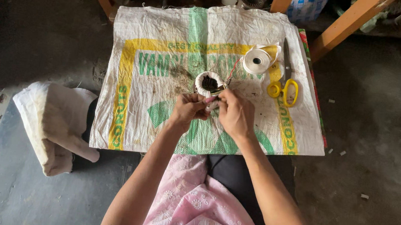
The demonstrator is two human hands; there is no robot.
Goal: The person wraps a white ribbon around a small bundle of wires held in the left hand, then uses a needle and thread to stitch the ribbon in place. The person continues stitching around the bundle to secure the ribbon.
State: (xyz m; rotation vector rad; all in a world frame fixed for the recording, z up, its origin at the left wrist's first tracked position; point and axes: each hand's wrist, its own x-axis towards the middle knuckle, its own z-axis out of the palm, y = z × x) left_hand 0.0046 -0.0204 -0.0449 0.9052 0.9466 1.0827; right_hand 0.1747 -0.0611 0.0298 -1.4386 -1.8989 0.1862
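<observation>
Your left hand point(188, 108) and right hand point(234, 112) meet over the middle of the woven sack point(150, 112) spread on the floor in front of you. Both hands close their fingertips narrowly on the near edge of the small white-wrapped ring coil point(209, 83), which sits on the sack just beyond your knuckles. The coil stands with its dark centre facing up. Thin red wires point(234, 70) run from the coil toward the roll of white tape point(257, 60), which lies on the sack beyond and to the right of the coil, near but apart from it. The yellow-handled scissors point(284, 84) lie just right of the tape, blades pointing away from you. A folded cream cloth point(56, 123) rests on the floor to the left of the sack, well apart from both hands
</observation>
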